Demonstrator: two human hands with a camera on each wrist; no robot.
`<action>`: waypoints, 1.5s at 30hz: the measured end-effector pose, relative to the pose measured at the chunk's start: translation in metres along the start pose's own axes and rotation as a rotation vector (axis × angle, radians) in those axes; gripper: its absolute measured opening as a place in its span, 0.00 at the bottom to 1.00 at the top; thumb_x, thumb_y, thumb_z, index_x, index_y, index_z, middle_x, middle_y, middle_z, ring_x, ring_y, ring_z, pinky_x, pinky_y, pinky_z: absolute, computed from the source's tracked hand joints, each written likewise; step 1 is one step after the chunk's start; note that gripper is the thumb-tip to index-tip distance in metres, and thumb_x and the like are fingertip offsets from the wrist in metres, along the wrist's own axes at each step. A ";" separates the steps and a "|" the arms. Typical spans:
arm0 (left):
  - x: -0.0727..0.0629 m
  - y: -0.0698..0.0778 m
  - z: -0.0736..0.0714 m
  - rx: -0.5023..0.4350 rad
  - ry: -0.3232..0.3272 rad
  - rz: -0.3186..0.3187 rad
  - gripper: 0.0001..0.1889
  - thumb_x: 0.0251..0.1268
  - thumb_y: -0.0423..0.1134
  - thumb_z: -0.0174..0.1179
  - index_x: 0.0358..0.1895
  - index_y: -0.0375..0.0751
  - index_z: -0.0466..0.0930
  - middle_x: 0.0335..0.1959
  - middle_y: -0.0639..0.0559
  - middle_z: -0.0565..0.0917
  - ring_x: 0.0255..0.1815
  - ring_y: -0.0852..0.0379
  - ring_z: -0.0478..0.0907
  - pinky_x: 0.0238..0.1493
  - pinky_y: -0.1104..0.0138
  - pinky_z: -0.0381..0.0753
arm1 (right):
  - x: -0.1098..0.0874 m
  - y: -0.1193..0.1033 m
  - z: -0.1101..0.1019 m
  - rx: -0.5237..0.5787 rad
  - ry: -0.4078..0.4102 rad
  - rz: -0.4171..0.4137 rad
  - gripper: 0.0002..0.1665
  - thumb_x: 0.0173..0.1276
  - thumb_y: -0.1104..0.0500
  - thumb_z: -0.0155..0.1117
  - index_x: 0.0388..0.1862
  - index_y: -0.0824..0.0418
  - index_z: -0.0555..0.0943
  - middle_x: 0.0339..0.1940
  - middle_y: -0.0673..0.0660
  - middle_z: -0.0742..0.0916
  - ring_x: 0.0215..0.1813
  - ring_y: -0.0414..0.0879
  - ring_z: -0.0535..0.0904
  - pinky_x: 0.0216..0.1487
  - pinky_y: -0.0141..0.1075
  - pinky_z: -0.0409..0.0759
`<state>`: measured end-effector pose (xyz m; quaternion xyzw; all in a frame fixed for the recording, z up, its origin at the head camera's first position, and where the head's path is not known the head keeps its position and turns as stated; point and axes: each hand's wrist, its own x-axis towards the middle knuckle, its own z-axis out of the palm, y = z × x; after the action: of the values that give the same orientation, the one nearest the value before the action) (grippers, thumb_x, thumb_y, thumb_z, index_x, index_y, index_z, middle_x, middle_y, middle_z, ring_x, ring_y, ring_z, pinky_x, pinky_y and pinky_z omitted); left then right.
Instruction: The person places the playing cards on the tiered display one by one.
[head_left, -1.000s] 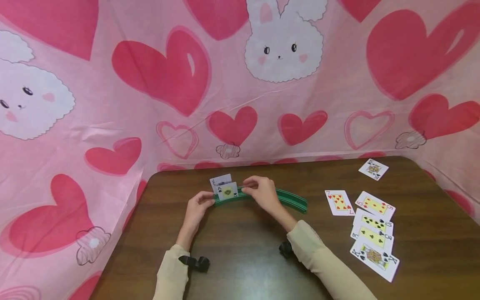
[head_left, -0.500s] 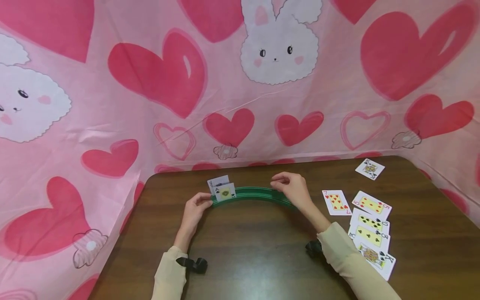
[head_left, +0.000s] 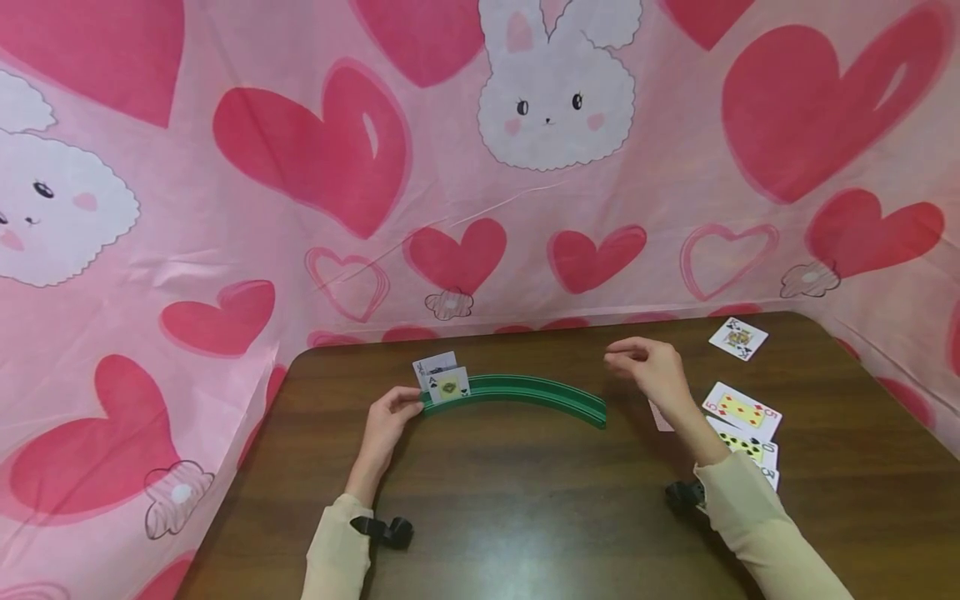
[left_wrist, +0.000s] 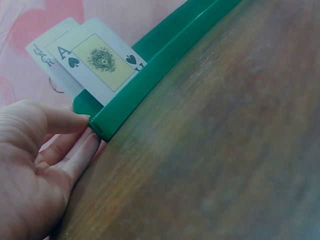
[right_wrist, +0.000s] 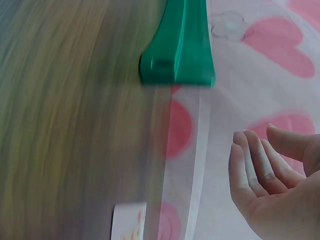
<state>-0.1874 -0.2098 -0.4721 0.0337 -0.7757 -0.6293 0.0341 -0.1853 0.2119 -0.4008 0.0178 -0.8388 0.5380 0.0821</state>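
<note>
A curved green card holder point(head_left: 536, 387) lies across the table. My left hand point(head_left: 384, 425) grips its left end, thumb and fingers at the corner in the left wrist view. Two playing cards stand in the holder near that hand: an ace of spades point(left_wrist: 102, 60) in front, with a joker point(left_wrist: 42, 55) partly hidden behind it. Beyond the holder's right end, my right hand point(head_left: 654, 375) is raised over the table, fingers extended and nothing in them. Under its wrist a corner of the seven of hearts point(head_left: 660, 419) shows; the rest is covered.
On the right, a five of diamonds point(head_left: 742, 410) overlaps a column of face-up cards, partly hidden by the right sleeve point(head_left: 757, 517). A king card point(head_left: 738, 338) lies alone toward the back. A pink heart-patterned cloth point(head_left: 450, 167) hangs behind the wooden table point(head_left: 487, 500).
My right hand has moved from the holder's middle rightward, past its right end and over the seven of hearts. My left hand stays at the holder's left end.
</note>
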 end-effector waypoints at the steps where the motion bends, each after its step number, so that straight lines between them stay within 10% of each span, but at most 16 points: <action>1: 0.000 0.000 0.000 -0.002 -0.003 -0.004 0.11 0.71 0.26 0.63 0.53 0.27 0.83 0.53 0.38 0.84 0.45 0.59 0.79 0.46 0.73 0.76 | -0.001 0.002 -0.005 -0.003 0.000 0.000 0.17 0.73 0.59 0.69 0.52 0.72 0.85 0.42 0.66 0.91 0.37 0.42 0.89 0.40 0.29 0.84; 9: -0.011 0.021 0.000 -0.008 -0.031 -0.014 0.11 0.71 0.24 0.61 0.53 0.23 0.81 0.54 0.33 0.83 0.45 0.57 0.78 0.46 0.72 0.76 | -0.005 0.025 -0.043 -0.007 0.061 0.035 0.23 0.75 0.59 0.68 0.57 0.77 0.81 0.40 0.65 0.91 0.34 0.32 0.87 0.38 0.28 0.83; 16: -0.019 0.036 -0.001 -0.019 -0.040 0.004 0.11 0.71 0.24 0.61 0.52 0.22 0.81 0.52 0.35 0.84 0.44 0.59 0.79 0.45 0.72 0.76 | -0.008 0.045 -0.073 0.118 0.100 0.053 0.24 0.75 0.65 0.65 0.59 0.85 0.75 0.32 0.41 0.90 0.34 0.30 0.86 0.38 0.27 0.84; 33: 0.002 0.001 -0.001 -0.021 -0.021 -0.029 0.12 0.73 0.26 0.61 0.55 0.26 0.82 0.55 0.37 0.84 0.47 0.59 0.79 0.47 0.74 0.75 | -0.023 0.068 -0.113 0.081 0.110 0.188 0.30 0.79 0.58 0.62 0.65 0.82 0.72 0.33 0.33 0.87 0.36 0.28 0.85 0.40 0.26 0.83; 45: -0.019 0.036 -0.001 -0.033 -0.043 -0.016 0.12 0.72 0.24 0.60 0.54 0.23 0.81 0.55 0.34 0.83 0.46 0.58 0.79 0.48 0.74 0.76 | -0.025 0.078 -0.119 0.065 0.100 0.259 0.31 0.81 0.55 0.59 0.68 0.80 0.70 0.32 0.30 0.84 0.37 0.27 0.84 0.41 0.25 0.82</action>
<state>-0.1692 -0.2012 -0.4370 0.0258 -0.7655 -0.6428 0.0131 -0.1560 0.3515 -0.4264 -0.1148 -0.8109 0.5713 0.0532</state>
